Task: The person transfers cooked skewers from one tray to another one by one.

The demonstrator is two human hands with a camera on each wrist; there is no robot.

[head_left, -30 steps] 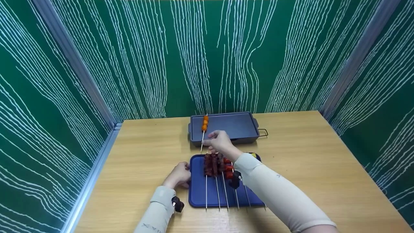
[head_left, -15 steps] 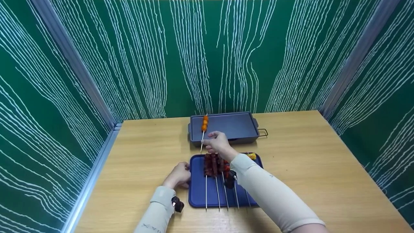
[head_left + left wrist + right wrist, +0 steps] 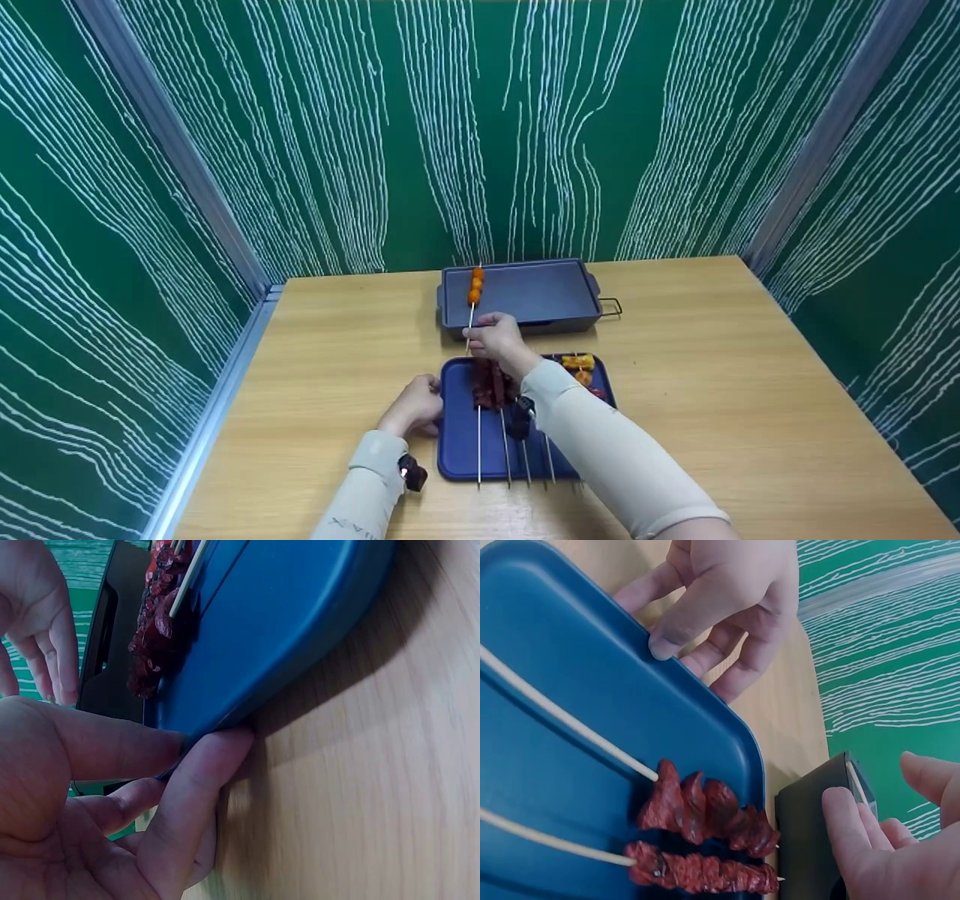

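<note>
My left hand (image 3: pixel 414 407) pinches the left rim of the blue tray (image 3: pixel 459 442) between thumb and fingers. Several skewers lie on this tray; dark red meat skewers (image 3: pixel 697 810) are at its left side. Behind it, a skewer of orange balls (image 3: pixel 475 286) lies at the left end of the grey rectangular grill pan (image 3: pixel 536 289), its stick reaching over the front edge. My right hand (image 3: pixel 498 337) is beside that stick, fingertips right at it. In the right wrist view its thumb and fingers stand apart, and the stick passes behind one fingertip.
At the pan's right end a wire handle (image 3: pixel 612 307) sticks out. A yellow corn skewer (image 3: pixel 577 362) lies at the tray's right back, partly under my right arm. The wooden table (image 3: pixel 337 337) meets green walls with white lines at the back and sides.
My right hand has come slightly down and toward me along the stick, its arm shifting left and uncovering the corn skewer. The orange-ball skewer, pan and left hand have stayed still.
</note>
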